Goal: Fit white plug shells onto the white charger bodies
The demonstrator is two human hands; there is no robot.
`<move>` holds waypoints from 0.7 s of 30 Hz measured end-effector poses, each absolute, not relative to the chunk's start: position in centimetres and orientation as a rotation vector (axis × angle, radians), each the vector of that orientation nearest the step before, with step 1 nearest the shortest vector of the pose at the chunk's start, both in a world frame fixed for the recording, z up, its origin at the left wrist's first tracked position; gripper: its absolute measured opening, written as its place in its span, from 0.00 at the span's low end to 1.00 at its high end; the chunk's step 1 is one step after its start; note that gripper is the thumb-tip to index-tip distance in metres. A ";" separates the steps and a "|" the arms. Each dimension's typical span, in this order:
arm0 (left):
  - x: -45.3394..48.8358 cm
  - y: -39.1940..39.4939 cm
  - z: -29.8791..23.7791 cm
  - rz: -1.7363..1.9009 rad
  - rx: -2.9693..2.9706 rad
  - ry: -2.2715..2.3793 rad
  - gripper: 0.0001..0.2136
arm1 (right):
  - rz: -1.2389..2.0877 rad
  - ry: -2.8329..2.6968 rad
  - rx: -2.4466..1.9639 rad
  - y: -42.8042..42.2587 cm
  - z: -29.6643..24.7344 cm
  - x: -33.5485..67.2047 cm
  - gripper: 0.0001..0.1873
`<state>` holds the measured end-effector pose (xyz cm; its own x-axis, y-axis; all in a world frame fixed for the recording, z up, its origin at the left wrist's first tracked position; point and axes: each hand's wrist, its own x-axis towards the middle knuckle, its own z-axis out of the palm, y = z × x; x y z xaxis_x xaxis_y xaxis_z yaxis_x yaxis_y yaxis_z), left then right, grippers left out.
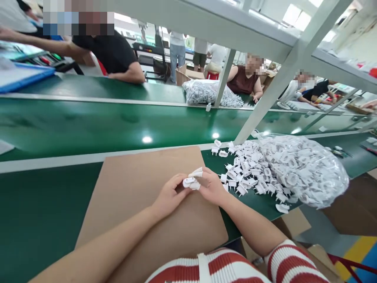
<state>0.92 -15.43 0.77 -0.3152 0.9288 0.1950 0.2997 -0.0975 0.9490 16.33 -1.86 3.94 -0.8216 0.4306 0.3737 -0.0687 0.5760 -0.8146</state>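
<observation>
Over a sheet of brown cardboard [141, 177], both my hands meet around a small white plug part [188, 182]. My left hand [172, 194] pinches it from the left between thumb and fingers. From the other side, my right hand [212, 186] closes on the same part, and white covers wrap some of its fingertips. The fingers hide much of the part. Right of that hand lies a loose pile of white plug parts [247, 169], many with two pins showing. A clear plastic bag [312, 169] full of similar parts adjoins the pile.
A green conveyor belt [103, 125] runs across beyond the cardboard. Slanting metal posts [265, 90] and a shelf beam [206, 23] stand ahead. Across the belt sits another bag of parts [203, 92]. Co-workers sit there, one in a black shirt [114, 55]. Cardboard boxes [294, 224] lie below right.
</observation>
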 end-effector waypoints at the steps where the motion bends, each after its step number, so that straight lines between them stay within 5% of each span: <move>1: 0.8 -15.6 0.9 1.434 1.339 1.567 0.11 | 1.214 -2.237 -0.274 -1.9 4.1 16.4 0.11; 17: 1.8 -15.0 1.4 1.512 0.735 1.270 0.22 | 1.109 -2.201 -0.293 -2.8 2.9 16.7 0.15; 21: 0.8 -15.2 1.1 1.534 0.969 1.325 0.20 | 1.134 -2.076 -0.373 -2.3 2.9 16.5 0.16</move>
